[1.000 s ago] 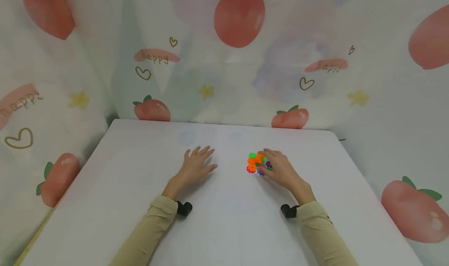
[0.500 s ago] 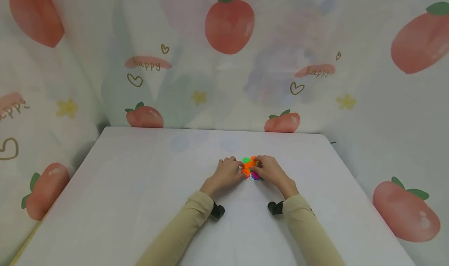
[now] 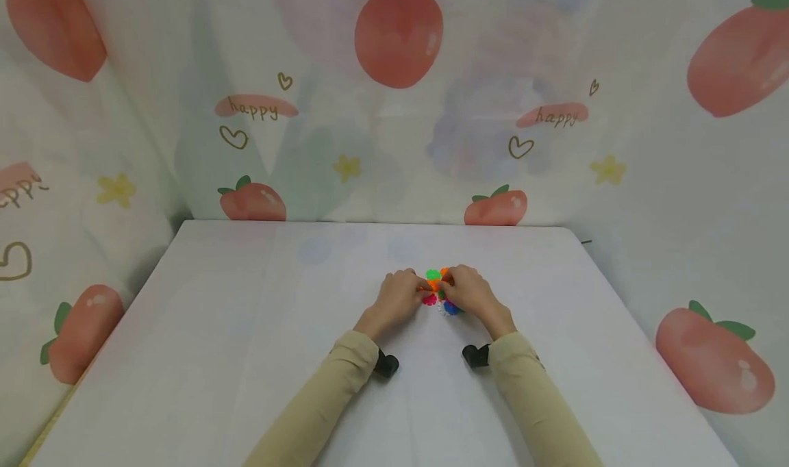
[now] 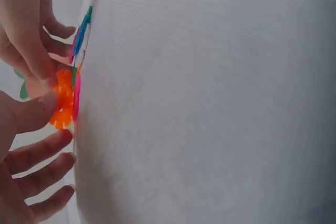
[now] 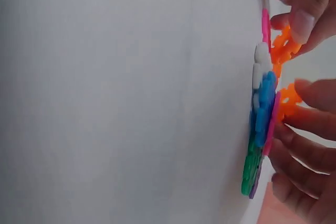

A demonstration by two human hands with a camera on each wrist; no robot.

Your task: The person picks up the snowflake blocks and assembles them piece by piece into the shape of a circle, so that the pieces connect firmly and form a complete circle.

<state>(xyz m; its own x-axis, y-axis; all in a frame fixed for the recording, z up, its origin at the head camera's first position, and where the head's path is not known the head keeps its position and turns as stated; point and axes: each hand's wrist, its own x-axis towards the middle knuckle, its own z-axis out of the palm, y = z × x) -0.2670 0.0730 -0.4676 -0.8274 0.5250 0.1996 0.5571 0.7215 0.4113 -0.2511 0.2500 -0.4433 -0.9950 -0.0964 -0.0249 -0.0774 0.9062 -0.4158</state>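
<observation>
Both hands meet over a small pile of toothed plastic snowflake discs on the table. My left hand [image 3: 399,294] pinches an orange snowflake disc [image 5: 283,46] between thumb and fingertips. Close beside it, my right hand [image 3: 474,291] holds a second orange snowflake disc [image 5: 290,99] with thumb and index finger. Under and around the fingers lie a light green disc [image 3: 433,274], a pink disc [image 3: 429,300], a blue disc [image 5: 266,103], a white disc [image 5: 261,61] and a dark green disc [image 5: 250,171]. The hands hide part of the pile.
A white table [image 3: 308,398] spreads out around the hands. Behind and beside it hang cloth walls [image 3: 394,131] printed with peaches, hearts and stars. Black wrist cameras [image 3: 387,365] sit at the beige sleeves [image 3: 320,398].
My left hand has moved right to the pile and taken an orange disc. Fingers of my right hand have closed from hovering to pinching another. The head view has shifted slightly.
</observation>
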